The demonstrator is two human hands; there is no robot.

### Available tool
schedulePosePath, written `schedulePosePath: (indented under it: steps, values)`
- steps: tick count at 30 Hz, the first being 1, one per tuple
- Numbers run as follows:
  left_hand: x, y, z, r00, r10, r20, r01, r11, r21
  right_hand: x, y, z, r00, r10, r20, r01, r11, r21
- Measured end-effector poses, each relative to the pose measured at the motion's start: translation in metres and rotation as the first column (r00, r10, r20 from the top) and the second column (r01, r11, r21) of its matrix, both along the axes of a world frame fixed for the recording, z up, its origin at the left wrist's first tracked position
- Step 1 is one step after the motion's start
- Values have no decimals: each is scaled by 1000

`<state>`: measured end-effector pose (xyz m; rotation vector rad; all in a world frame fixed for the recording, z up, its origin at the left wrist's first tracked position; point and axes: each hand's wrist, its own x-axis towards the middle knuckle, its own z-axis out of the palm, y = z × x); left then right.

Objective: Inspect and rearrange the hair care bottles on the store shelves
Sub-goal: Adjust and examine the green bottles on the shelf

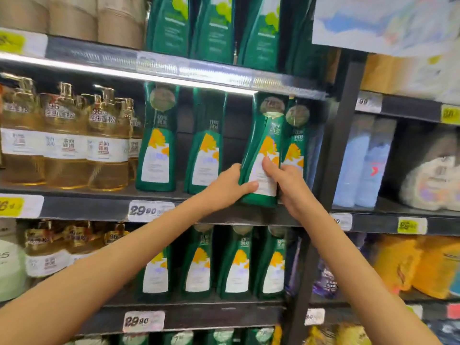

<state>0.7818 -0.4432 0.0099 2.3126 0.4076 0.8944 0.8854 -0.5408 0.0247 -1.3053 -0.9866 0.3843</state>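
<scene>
Room is lying open on the middle shelf [87,207] as a dark gap at 9 o'clock from the held bottle [265,135], between it and the next green bottle [206,145]. The held bottle is tilting, its top leaning toward 1 o'clock and its base sitting at the shelf's front edge. Whether it is resting on the shelf or hanging just off it, I cannot tell. The left hand [227,186] is wrapping its grip round the bottle's lower left side, thumb lying across the front. The right hand [286,183] is gripping the lower right side, thumb pressing on the white label. At 3 o'clock another green bottle [296,145] is standing just beside it, and past that a dark post [341,145] is closing off the bay. At 12 o'clock the upper shelf [199,73] is sitting close above the cap. Amber pump bottles [67,138] are filling the far 9 o'clock end. Green labels are carrying a yellow flower; their characters are blurring beyond reading. A price tag [150,210] at 7 o'clock is reading 29.90.
</scene>
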Motion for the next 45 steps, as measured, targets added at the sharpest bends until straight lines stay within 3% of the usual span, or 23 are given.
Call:
schedulePosePath:
  steps: [5, 9, 14, 19, 25, 32, 45]
  values:
    - [12, 13, -4, 998, 38, 40, -38, 999, 4, 12, 10, -3, 994, -28, 105, 27, 1000, 9]
    - [25, 22, -13, 994, 56, 89, -47, 993, -106, 15, 24, -9, 987, -55, 149, 53, 998, 17]
    - [32, 31, -15, 999, -25, 35, 31, 983, -179, 23, 38, -16, 984, -36, 177, 34, 999, 19]
    - [35, 33, -18, 999, 21, 36, -16, 991, -135, 29, 38, -31, 954, -68, 291, 85, 995, -45]
    - [41, 32, -18, 992, 121, 25, -119, 990, -73, 35, 37, -39, 856, -179, 485, 243, 967, -73]
    - [41, 37, -13, 986, 147, -84, -154, 984, -86, 32, 40, -38, 822, -235, 519, 329, 939, -95]
    - [35, 20, -16, 964, 265, -20, -265, 959, -101, 27, 42, -40, 821, -275, 500, 379, 918, -117]
